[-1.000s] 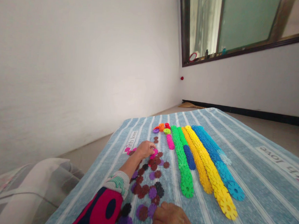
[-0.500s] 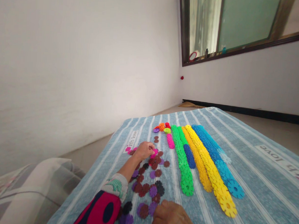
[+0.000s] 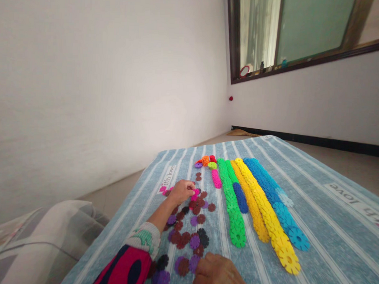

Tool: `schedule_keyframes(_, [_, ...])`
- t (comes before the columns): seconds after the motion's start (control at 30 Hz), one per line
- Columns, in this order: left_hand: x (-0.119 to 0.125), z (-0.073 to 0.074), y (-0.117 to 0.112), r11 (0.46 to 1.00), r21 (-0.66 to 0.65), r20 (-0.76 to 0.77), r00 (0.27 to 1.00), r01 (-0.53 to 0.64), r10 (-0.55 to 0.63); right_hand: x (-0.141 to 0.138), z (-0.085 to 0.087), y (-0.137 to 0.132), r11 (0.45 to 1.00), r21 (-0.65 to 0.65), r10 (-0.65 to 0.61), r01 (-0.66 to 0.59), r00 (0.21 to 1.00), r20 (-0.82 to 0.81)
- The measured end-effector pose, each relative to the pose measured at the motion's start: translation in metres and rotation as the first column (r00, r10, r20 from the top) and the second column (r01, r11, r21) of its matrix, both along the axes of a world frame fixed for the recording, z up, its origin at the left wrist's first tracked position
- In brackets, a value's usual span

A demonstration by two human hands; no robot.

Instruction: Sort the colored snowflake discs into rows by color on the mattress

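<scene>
My left hand (image 3: 181, 192) reaches over the scattered pieces, thumb and fingers pinched on a pink snowflake disc (image 3: 195, 195). Around it lie loose brown discs (image 3: 197, 204), with purple discs (image 3: 194, 242) and black discs (image 3: 203, 238) closer to me. At the bottom my right hand (image 3: 219, 274) is curled low over the cloth, beside a purple disc (image 3: 194, 263). Its fingertips are hidden, so whatever they hold cannot be made out.
Long overlapping rows of green discs (image 3: 233, 206), yellow discs (image 3: 268, 212) and blue discs (image 3: 275, 200) lie to the right. A short dark blue row (image 3: 240, 198) and a pink row (image 3: 216, 179) sit among them. Orange discs (image 3: 205, 160) are at the far end of the striped cloth (image 3: 319, 193).
Almost nothing differs. My left hand stays pinched on the pink disc with a very slight shift, and my right hand remains curled in the same place.
</scene>
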State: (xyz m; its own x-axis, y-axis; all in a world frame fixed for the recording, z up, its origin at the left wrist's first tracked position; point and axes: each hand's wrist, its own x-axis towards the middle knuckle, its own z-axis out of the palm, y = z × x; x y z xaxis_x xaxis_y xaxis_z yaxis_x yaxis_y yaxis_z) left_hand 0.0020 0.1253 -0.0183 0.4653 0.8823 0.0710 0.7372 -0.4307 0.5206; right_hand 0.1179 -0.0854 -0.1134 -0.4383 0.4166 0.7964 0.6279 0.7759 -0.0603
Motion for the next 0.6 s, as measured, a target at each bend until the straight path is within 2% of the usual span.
schedule_keyframes(0.1, [-0.001,-0.001,0.000,0.999,-0.006,0.033,0.999,-0.032,0.032,0.000,-0.001,-0.001,1.000,0.021,0.003,-0.002,1.000,-0.028])
schedule_keyframes(0.2, [-0.003,0.000,0.000,0.997,0.006,0.003,0.997,-0.072,0.072,0.001,0.000,-0.001,0.999,0.032,-0.003,0.004,0.999,-0.033])
schedule_keyframes(0.3, [-0.004,0.002,0.000,0.993,0.070,-0.076,0.992,-0.095,0.100,0.001,0.001,-0.001,1.000,0.022,-0.020,0.019,1.000,0.018])
schedule_keyframes(0.4, [-0.003,0.006,-0.002,0.988,0.136,-0.172,0.981,-0.070,0.093,0.001,0.000,-0.001,1.000,0.013,-0.025,0.024,0.998,0.054])
schedule_keyframes(0.6, [0.004,0.023,-0.018,0.982,0.189,-0.363,0.928,-0.014,0.084,0.001,-0.006,-0.001,1.000,-0.019,-0.007,0.008,0.996,0.086])
